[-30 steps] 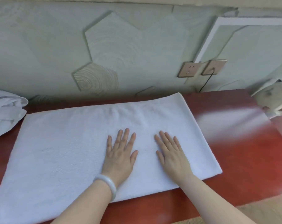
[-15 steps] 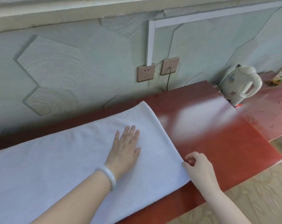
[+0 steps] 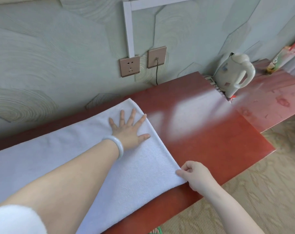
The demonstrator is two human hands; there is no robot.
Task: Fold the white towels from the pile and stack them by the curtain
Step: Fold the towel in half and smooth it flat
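Where the towel (image 3: pixel 59 154) ended on the right, bare red table (image 3: pixel 210 141) was seen as far as the kettle (image 3: pixel 234 75), which was stood at the back right by the wall. Between the towel's far long edge and the wall only a narrow strip of table was left. Its near long edge was laid close along the table's front edge, beyond which floor (image 3: pixel 261 191) was seen.

The towel was spread flat on the table with its long axis run left to right along the wall, and its left end was cut off by the frame. Its right short edge was slanted from a far corner near the wall to a near corner by the front edge.

The left hand (image 3: pixel 129 129), with a pale bracelet (image 3: pixel 117 146) at the wrist, was laid palm down on the towel just inside that short edge. Its fingers were straight, spread and pointed toward the wall, and the forearm was stretched across the cloth. The right hand (image 3: pixel 196 176) was held at the front edge, and the towel's near right corner was pinched between its thumb and curled fingers.
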